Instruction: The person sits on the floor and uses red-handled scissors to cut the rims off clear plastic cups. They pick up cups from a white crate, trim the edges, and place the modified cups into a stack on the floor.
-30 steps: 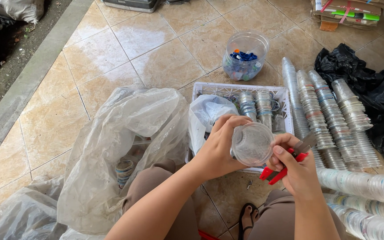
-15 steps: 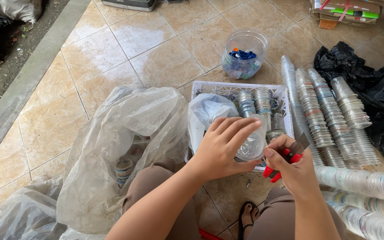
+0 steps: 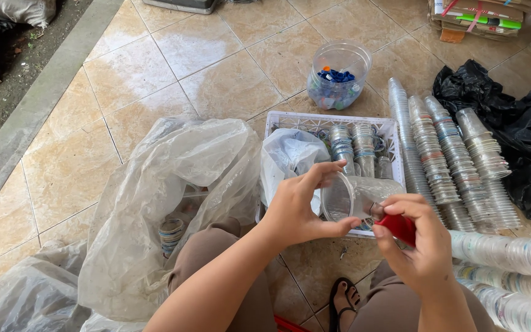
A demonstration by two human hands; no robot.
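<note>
- Beige glossy floor tiles (image 3: pixel 155 80) spread across the scene, with a grey concrete kerb (image 3: pixel 38 104) running up the far left and bare dirt beyond it.
- Left hand (image 3: pixel 299 206) curls around a clear plastic cup (image 3: pixel 351 195), fingers grasping its rim so the open mouth faces the person — held sideways just above the near edge of the white crate (image 3: pixel 330 120), steady for the tool.
- Right hand (image 3: pixel 422 243) is clenched on a red-handled cutter (image 3: pixel 397 226), its tip touching the cup's side; what the blade is doing is hidden.
- The crate holds short stacks of cups and a crumpled white bag (image 3: pixel 290 157), near enough to drop pieces in.
- Long nested cup stacks (image 3: pixel 456 160) lie in rows on the right, more at the near right edge.
- A big clear plastic bag (image 3: pixel 173 203) sags open on the left beside the knee, cups showing inside.
- Far centre, a clear jar of blue caps (image 3: pixel 337 77); far right, black bags (image 3: pixel 517 129) and flattened cardboard (image 3: pixel 480 15).
</note>
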